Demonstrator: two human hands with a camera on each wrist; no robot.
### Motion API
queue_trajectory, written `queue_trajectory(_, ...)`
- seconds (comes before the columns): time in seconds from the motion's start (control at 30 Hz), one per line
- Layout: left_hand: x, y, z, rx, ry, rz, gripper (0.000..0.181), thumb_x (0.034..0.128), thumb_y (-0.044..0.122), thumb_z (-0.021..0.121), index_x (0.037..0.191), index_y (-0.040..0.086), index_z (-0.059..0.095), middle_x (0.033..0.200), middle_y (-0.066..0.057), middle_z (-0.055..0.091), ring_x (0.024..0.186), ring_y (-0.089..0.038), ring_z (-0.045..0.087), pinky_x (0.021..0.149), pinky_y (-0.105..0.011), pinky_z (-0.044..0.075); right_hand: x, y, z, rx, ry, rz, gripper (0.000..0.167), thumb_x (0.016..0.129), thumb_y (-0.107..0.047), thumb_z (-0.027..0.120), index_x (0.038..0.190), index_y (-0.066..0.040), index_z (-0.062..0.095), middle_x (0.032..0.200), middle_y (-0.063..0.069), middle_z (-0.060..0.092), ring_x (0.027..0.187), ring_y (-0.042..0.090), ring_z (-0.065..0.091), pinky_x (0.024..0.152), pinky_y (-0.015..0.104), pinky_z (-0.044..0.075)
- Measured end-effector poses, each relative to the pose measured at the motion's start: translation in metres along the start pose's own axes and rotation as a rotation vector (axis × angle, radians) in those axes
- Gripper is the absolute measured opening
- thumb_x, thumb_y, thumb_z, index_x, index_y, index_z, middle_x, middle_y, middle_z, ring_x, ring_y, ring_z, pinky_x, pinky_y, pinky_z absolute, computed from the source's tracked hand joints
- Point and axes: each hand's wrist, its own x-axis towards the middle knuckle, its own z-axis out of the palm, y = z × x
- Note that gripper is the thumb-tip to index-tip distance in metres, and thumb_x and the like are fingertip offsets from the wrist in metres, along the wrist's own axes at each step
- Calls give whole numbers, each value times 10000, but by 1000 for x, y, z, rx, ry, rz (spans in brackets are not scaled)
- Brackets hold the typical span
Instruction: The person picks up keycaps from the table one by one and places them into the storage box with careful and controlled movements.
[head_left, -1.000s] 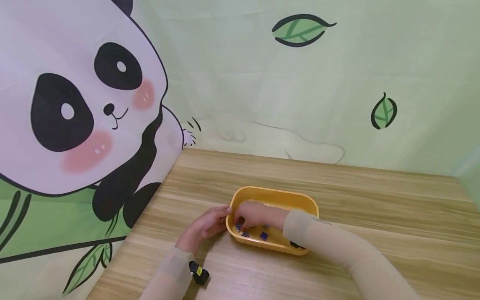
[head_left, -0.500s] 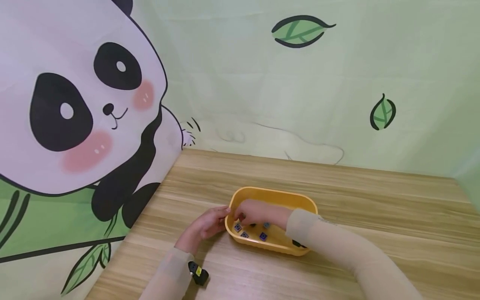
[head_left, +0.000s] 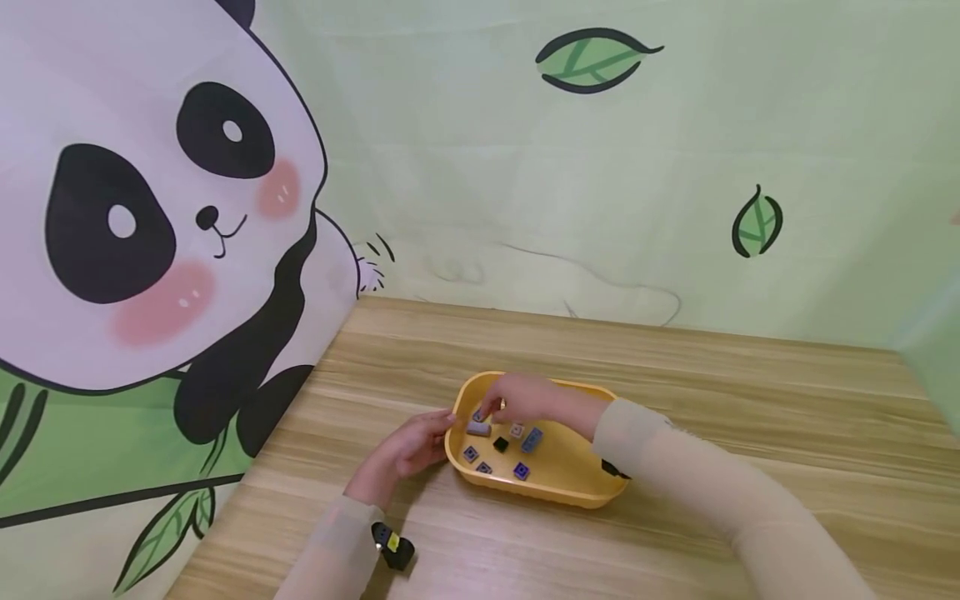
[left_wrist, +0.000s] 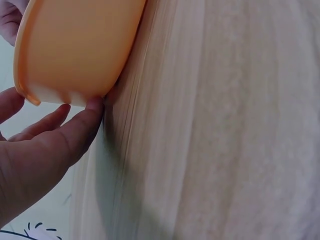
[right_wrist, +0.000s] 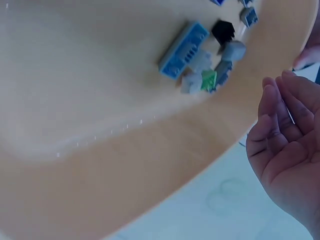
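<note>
A yellow plastic bin (head_left: 555, 489) sits on the table with small building bricks in it. My left hand (head_left: 408, 450) touches the outside of its left end; in the left wrist view the fingertips rest on the bin wall. My right hand (head_left: 525, 396) is inside the bin's left part, above the bricks. In the right wrist view its fingers are loosely bent, with no brick visible between them. Below it lie a long blue brick (right_wrist: 183, 50), a black brick (right_wrist: 223, 32), a green piece (right_wrist: 208, 80), and several grey ones. A dark blue brick (head_left: 521, 471) lies near the front wall.
The wood-grain table (head_left: 750, 417) extends around the bin. Behind it hangs a pale green cloth (head_left: 450, 167) printed with leaves, and a large panda picture (head_left: 247, 192) covers the left side. A black wrist device (head_left: 392, 546) sits at my left sleeve.
My right hand has risen a little and shifted right and back within the bin, uncovering more bricks, including the long blue one. My left hand stays at the bin's left end.
</note>
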Motion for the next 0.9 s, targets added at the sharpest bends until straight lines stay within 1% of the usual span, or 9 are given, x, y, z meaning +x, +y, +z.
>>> queue_trajectory(0.13, 0, -1, 1, -4, 2, 0, 539, 1086, 173, 403, 1520, -133, 311, 1118, 50, 674, 1009, -38, 608, 920, -222, 507, -6, 2, -10, 20, -1, -13, 215, 943, -58, 649, 1121, 16, 745, 1045, 114, 771, 916, 148, 667, 831, 225, 532)
queue_trajectory(0.23, 1, 0, 1, -10, 14, -5, 539, 1084, 176, 404, 1520, -129, 314, 1121, 51, 670, 1006, -39, 604, 916, -222, 504, -12, 2, -17, 49, -5, 4, 224, 959, -65, 632, 1141, 16, 733, 1050, 120, 757, 925, 149, 657, 837, 229, 536)
queue_trajectory(0.3, 1, 0, 2, -19, 25, -7, 529, 1080, 173, 403, 1509, -127, 328, 1099, 59, 670, 994, -40, 603, 906, -220, 502, -17, 3, -22, 43, 5, 9, 230, 968, -87, 628, 1149, 5, 734, 1057, 113, 756, 936, 152, 659, 845, 240, 541)
queue_trajectory(0.4, 1, 1, 3, -36, 40, -8, 503, 1074, 171, 407, 1481, -122, 364, 1064, 67, 668, 977, -44, 604, 891, -219, 504, -25, 4, -29, 34, 31, 9, 244, 982, -114, 619, 1162, 2, 735, 1072, 117, 761, 958, 175, 672, 867, 274, 551)
queue_trajectory(0.6, -1, 2, 5, -60, 55, -7, 400, 1060, 171, 427, 1377, -69, 462, 1014, 70, 664, 947, -55, 599, 861, -223, 505, -40, 5, -41, 27, 99, 16, 239, 995, -168, 620, 1144, -40, 756, 1042, 84, 774, 925, 155, 678, 867, 293, 552)
queue_trajectory(0.8, -1, 2, 6, -59, 57, -11, 336, 1059, 164, 423, 1315, -41, 492, 984, 80, 660, 934, -54, 594, 853, -222, 503, -61, 4, -50, 75, 143, 48, 238, 1014, -176, 611, 1161, -54, 755, 1099, 81, 772, 967, 158, 669, 897, 329, 559)
queue_trajectory(0.9, -1, 2, 7, -41, 74, -15, 343, 1057, 165, 419, 1317, -50, 484, 995, 70, 658, 931, -55, 594, 851, -220, 504, -73, 4, -54, 97, 168, 68, 240, 1018, -173, 609, 1168, -52, 753, 1122, 94, 767, 955, 156, 657, 868, 320, 555)
